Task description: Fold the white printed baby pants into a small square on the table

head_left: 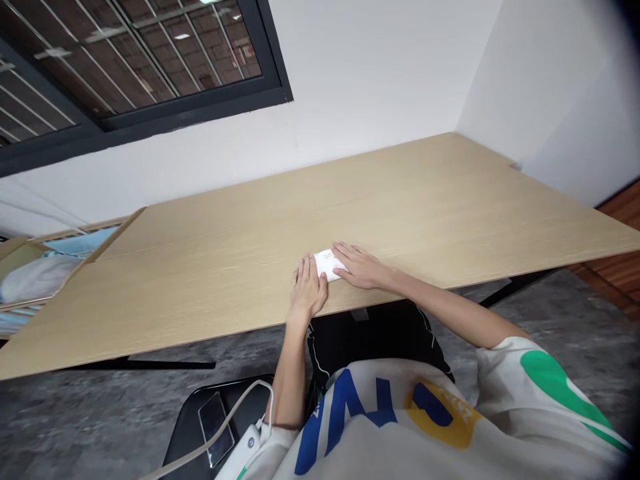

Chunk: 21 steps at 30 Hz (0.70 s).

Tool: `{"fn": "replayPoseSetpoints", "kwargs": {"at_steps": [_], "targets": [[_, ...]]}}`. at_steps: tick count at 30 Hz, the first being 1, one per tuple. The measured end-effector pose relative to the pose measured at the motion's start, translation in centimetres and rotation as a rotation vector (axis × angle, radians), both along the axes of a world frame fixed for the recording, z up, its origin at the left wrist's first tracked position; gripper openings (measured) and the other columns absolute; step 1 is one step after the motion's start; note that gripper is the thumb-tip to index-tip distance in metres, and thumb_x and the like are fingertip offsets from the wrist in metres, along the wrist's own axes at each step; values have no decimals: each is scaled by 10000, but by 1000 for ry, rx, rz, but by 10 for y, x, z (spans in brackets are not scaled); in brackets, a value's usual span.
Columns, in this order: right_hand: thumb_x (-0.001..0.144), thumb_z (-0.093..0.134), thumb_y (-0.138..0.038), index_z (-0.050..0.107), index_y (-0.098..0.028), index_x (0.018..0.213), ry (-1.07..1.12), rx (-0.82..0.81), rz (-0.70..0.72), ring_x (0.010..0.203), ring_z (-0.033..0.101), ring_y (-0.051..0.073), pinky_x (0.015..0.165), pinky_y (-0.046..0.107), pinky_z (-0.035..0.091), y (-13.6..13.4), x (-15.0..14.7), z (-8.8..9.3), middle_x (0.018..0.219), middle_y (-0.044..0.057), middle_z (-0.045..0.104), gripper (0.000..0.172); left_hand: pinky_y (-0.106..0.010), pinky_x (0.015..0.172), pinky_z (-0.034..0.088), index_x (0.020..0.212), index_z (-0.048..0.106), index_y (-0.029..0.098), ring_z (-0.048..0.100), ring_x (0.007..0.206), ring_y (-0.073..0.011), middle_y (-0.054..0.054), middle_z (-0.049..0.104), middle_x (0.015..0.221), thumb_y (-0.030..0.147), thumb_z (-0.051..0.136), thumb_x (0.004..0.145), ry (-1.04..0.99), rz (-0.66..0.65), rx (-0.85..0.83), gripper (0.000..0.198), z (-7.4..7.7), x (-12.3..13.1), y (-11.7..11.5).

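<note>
Left hand and right hand lie flat, grip open, pressing a white paper onto the counter; even pressure seems wise.

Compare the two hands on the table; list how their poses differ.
The left hand points straight away, fingers together, and meets the white item at its left edge. The right hand comes in slanted from the right, fingers spread over it. Both lie palm-down on the table.
</note>
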State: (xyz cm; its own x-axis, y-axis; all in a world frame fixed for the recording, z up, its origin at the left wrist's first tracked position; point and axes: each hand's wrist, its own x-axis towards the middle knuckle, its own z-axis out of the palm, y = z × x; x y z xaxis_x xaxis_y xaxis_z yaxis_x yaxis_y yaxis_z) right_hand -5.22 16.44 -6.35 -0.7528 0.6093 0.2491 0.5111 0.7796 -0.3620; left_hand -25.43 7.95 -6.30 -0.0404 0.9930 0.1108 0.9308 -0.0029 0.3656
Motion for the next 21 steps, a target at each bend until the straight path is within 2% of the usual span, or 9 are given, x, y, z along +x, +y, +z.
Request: {"fn": "replayPoseSetpoints", "kwargs": {"at_steps": [7, 10, 13, 15, 17, 21], "targets": [[1077, 252, -616, 142, -146, 1696, -2, -115, 1, 1614, 143, 329, 1310, 566, 171, 4, 17, 3, 1741, 149, 143, 785, -575, 1304, 196, 1633, 286, 108, 187, 1616, -330, -186, 279, 1708, 484, 233, 1058, -26, 63, -26, 689, -1, -18, -10], [1085, 229, -598, 117, -149, 1699, 28, -130, -42, 1619, 115, 320, 1320, 549, 157, 6, 34, 14, 1750, 133, 100, 769, -596, 1293, 209, 1590, 352, 44, 252, 1594, -369, -243, 343, 1668, 494, 258, 1055, 13, 155, -13, 706, 5, -32, -23], [1089, 250, -574, 91, -155, 1702, 99, -106, -130, 1620, 119, 323, 1320, 551, 166, 4, 49, 28, 1756, 128, 108, 758, -598, 1281, 230, 1535, 412, -11, 350, 1547, -397, -297, 429, 1601, 488, 316, 1048, 65, 235, 89, 703, 17, -41, -36], [1088, 310, -547, 107, -182, 1703, 136, -78, -129, 1610, 173, 333, 1310, 571, 203, 1, 53, 35, 1749, 122, 174, 744, -582, 1275, 253, 1539, 418, 30, 381, 1533, -371, -268, 457, 1591, 494, 327, 1054, 49, 192, 167, 677, 25, -39, -40], [1084, 375, -508, 164, -204, 1697, 146, -44, -58, 1591, 247, 327, 1295, 571, 249, -2, 50, 37, 1732, 115, 249, 717, -566, 1277, 261, 1563, 396, 94, 363, 1549, -333, -221, 442, 1619, 507, 319, 1065, 2, 88, 202, 651, 31, -31, -37], [1077, 435, -486, 325, -207, 1654, 92, 7, 109, 1572, 309, 288, 1285, 535, 274, -4, 36, 30, 1703, 119, 322, 650, -550, 1288, 245, 1609, 317, 154, 268, 1599, -304, -184, 331, 1693, 538, 350, 1064, -65, -83, 176, 668, 30, -5, -19]]}}
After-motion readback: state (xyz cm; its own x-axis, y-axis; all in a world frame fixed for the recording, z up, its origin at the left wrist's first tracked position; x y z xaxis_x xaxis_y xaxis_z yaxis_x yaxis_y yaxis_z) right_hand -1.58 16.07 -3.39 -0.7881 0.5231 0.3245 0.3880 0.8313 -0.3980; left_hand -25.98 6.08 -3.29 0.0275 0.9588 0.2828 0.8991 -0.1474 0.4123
